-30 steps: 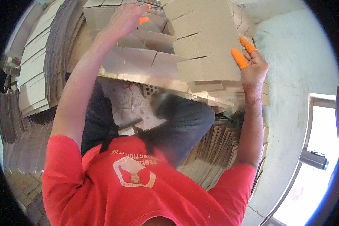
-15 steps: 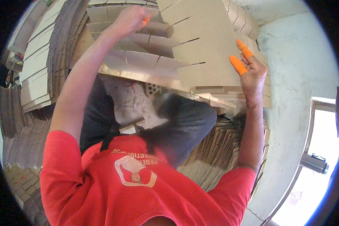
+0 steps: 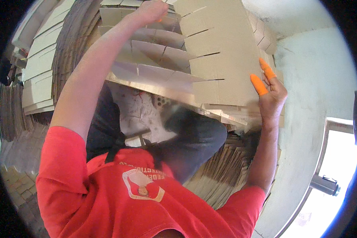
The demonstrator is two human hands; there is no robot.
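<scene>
A flat, slotted cardboard sheet point(image 3: 226, 51) lies at the upper middle. To its left, several slotted cardboard strips point(image 3: 154, 51) stand on edge in rows, with crosswise pieces between them. My left hand point(image 3: 151, 12) is over the far strips, its fingers curled closed. A bit of orange finger cover shows under it, but whatever its fingers grip is hidden. Beside the sheet's right edge is my right hand point(image 3: 273, 93). Orange covers sit on its thumb and a finger, which stretch forward and apart with nothing between them.
Stacks of slotted cardboard point(image 3: 43, 59) rise on the left. More cardboard pieces point(image 3: 222, 170) stand packed below the work surface, by my bent knee point(image 3: 202, 127). A pale wall point(image 3: 305, 79) and a bright window point(image 3: 329, 162) with a dark cylindrical fitting point(image 3: 325, 185) are at right.
My left hand has moved farther away along the strips and slightly right. The whole view has shifted a little. My right hand keeps its place beside the sheet.
</scene>
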